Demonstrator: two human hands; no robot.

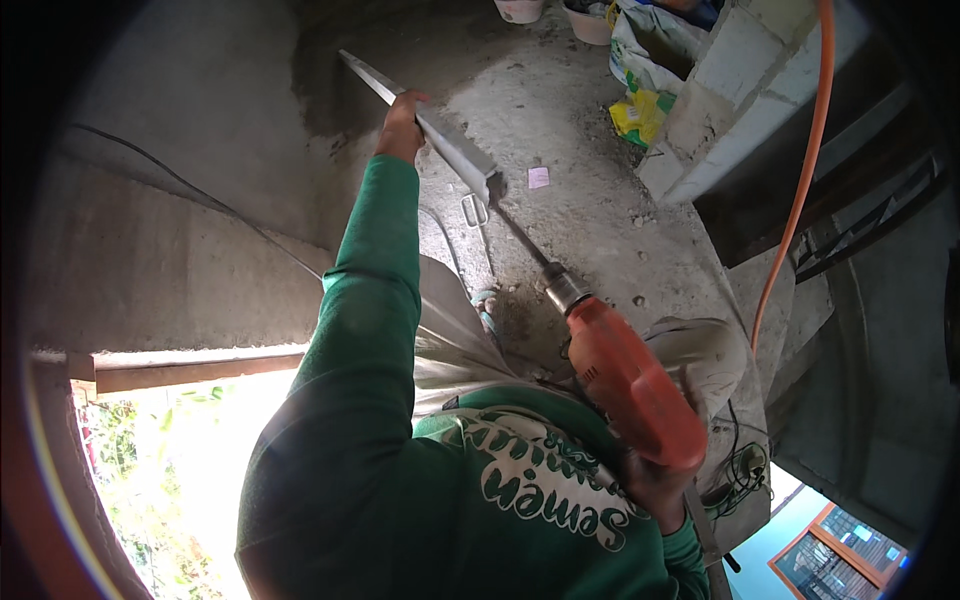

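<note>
My left hand [404,128], at the end of a stretched green sleeve, is closed around a long, pale grey metal channel [455,152]. The channel slants from the upper left down toward the middle of the view. My right hand [658,488] grips the rear handle of an orange power drill [640,380], partly hidden behind it. From the drill's chuck [568,290] a long bit [524,238] points up and left, its tip at the channel's near end. Whether it enters the metal cannot be made out. Beside that end lies a looped metal rod [475,211] on the concrete floor.
Concrete blocks [735,85] stand on the right behind an orange hose [800,200]. A white sack [650,50], a yellow bag [640,117] and tubs [590,22] sit at the back. Tangled cables [745,470] lie lower right; a bright opening [180,470] is lower left.
</note>
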